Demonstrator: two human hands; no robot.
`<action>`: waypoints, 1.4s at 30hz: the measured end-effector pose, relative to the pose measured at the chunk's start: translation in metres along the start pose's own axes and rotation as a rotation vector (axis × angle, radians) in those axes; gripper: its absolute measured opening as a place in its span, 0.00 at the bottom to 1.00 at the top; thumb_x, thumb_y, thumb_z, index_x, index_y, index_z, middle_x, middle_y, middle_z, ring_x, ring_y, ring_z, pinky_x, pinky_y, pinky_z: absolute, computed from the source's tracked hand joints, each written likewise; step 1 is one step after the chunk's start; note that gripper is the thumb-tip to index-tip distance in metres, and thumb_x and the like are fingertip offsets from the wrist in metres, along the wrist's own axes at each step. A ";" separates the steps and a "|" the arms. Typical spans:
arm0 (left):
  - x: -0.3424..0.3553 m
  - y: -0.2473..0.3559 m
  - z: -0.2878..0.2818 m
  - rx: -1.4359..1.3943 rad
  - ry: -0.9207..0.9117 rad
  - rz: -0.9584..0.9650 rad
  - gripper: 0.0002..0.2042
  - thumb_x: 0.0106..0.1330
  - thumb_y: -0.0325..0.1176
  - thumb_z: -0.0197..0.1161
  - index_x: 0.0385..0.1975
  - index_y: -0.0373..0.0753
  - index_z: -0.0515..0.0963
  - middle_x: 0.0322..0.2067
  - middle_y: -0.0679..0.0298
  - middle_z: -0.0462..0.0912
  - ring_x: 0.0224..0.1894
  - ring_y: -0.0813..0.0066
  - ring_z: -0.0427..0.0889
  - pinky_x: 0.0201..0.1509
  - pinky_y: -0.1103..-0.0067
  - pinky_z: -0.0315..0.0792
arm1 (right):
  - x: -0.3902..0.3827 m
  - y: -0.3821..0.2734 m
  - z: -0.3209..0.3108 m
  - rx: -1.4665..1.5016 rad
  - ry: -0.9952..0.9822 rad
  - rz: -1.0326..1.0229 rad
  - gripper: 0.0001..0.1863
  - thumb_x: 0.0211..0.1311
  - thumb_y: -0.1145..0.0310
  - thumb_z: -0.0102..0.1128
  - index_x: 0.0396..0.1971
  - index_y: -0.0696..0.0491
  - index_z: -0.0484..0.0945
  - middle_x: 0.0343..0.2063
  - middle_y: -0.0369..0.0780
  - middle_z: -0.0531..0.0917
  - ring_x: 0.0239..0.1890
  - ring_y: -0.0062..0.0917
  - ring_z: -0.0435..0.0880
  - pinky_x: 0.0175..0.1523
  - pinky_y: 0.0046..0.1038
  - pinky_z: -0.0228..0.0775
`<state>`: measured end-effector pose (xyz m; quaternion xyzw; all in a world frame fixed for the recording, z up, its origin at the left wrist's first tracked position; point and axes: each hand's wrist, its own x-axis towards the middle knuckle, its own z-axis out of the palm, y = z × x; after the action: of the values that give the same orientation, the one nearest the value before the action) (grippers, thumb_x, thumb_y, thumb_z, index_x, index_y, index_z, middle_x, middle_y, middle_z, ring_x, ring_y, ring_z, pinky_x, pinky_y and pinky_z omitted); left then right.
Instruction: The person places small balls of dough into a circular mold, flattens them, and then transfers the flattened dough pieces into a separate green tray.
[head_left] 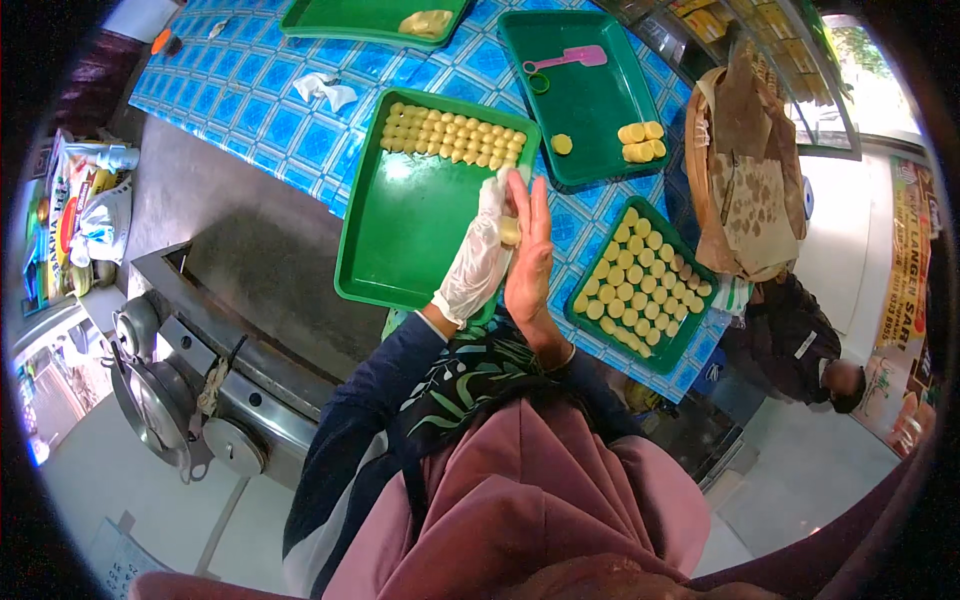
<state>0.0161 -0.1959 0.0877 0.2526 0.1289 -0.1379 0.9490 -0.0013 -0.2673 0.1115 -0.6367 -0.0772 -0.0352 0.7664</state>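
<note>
My left hand (478, 255), in a thin white glove, and my bare right hand (530, 255) are raised palm to palm, fingers stretched upward. Pressed between the palms is a pale yellow dough ball (511, 232), partly hidden by them. Both hands are over the right side of a large green tray (400, 235). Rows of small pale dough balls (455, 135) with little peaks fill this tray's far end. To the right, a smaller green tray (655, 358) carries several rows of flat round dough pieces (625, 275).
Another green tray (590, 100) at the far right holds a pink spatula (570, 58), a green ring and dough discs (642, 142). Beyond stands a round woven basket (705, 190) with brown paper. A crumpled white plastic bag (323, 92) lies on the blue checked tablecloth (250, 100). A stove with pots (155, 400) is at left.
</note>
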 end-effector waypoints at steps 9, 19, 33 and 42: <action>-0.006 0.030 0.021 -0.339 -0.098 -0.068 0.24 0.80 0.35 0.52 0.71 0.33 0.61 0.72 0.47 0.63 0.73 0.61 0.65 0.74 0.69 0.66 | 0.005 -0.013 -0.035 -0.748 0.023 -0.256 0.17 0.72 0.66 0.55 0.53 0.58 0.84 0.56 0.44 0.81 0.60 0.41 0.74 0.68 0.43 0.61; -0.011 0.043 0.010 -0.346 -0.151 -0.103 0.34 0.69 0.23 0.54 0.77 0.34 0.54 0.76 0.51 0.57 0.76 0.61 0.61 0.69 0.71 0.70 | 0.006 -0.007 -0.035 -0.646 0.026 -0.170 0.06 0.60 0.70 0.69 0.34 0.54 0.83 0.52 0.42 0.82 0.59 0.39 0.72 0.66 0.41 0.62; -0.007 0.047 0.035 0.066 -0.153 0.142 0.41 0.60 0.29 0.55 0.78 0.35 0.52 0.79 0.54 0.52 0.80 0.54 0.51 0.80 0.60 0.51 | -0.006 -0.026 -0.025 -0.750 0.041 -0.306 0.12 0.67 0.75 0.62 0.48 0.61 0.81 0.43 0.50 0.85 0.44 0.46 0.82 0.49 0.39 0.75; -0.003 0.031 0.055 0.490 -0.281 0.302 0.39 0.79 0.62 0.36 0.78 0.36 0.50 0.79 0.54 0.52 0.80 0.58 0.49 0.82 0.63 0.40 | -0.012 -0.034 -0.023 -0.442 0.165 -0.024 0.18 0.60 0.75 0.68 0.51 0.58 0.82 0.46 0.42 0.81 0.44 0.28 0.80 0.45 0.26 0.73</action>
<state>0.0327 -0.1980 0.1482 0.4684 -0.0796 -0.0562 0.8781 -0.0163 -0.2964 0.1389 -0.7830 -0.0120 -0.1124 0.6116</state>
